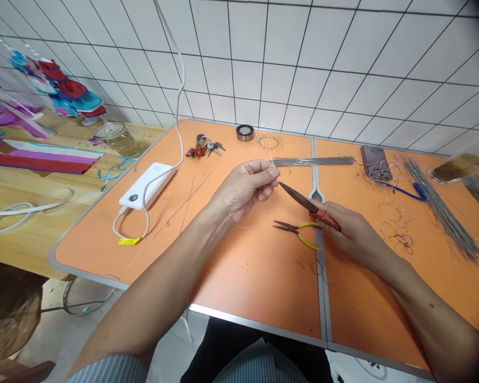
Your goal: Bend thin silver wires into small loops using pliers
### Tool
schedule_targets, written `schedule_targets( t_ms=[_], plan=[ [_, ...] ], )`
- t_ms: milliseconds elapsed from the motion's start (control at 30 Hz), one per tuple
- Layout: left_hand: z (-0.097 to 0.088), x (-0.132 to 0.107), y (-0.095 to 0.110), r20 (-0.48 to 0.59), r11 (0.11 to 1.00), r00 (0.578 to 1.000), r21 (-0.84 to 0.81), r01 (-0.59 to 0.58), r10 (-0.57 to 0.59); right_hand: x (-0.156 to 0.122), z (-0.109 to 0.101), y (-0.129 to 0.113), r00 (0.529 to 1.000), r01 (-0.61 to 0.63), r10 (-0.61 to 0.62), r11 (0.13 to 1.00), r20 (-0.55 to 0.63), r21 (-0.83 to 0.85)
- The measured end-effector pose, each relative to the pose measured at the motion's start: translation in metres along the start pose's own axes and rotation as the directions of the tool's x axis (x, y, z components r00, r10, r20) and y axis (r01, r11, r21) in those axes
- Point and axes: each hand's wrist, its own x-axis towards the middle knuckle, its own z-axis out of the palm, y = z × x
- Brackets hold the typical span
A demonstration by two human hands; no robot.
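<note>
Can't see where the thin silver wire [270, 154] meets the left hand [243, 186]; fingers hide it. Handles of the red-wrapped black scissors [323, 215] partly buried in the right hand [355, 234]. Clear glass jar [459, 167] cut off at right edge. Rounded brown shape [8, 308], lower left, too blurred to identify.

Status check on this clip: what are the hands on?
Left hand: pinching thin wire. Right hand: holding red-handled shears, tip beside left fingers. Yellow-handled pliers lying on orange table, untouched.
</note>
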Motion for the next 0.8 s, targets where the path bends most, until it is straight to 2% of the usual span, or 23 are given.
schedule_targets(
  t_ms=[567, 800],
  plan=[
    [-0.0014, -0.0008, -0.0001, 0.006, 0.994, 0.997, 0.07, -0.082, 0.082, 0.0006, -0.0003, -0.0008, 1.0, -0.006, 0.006, 1.0, -0.01, -0.026],
    [-0.0036, -0.0001, -0.0018, 0.036, 0.994, 0.994, 0.042, -0.101, 0.1, 0.001, -0.0012, -0.002, 1.0, 0.003, -0.004, 1.0, -0.015, -0.029]
  ],
)
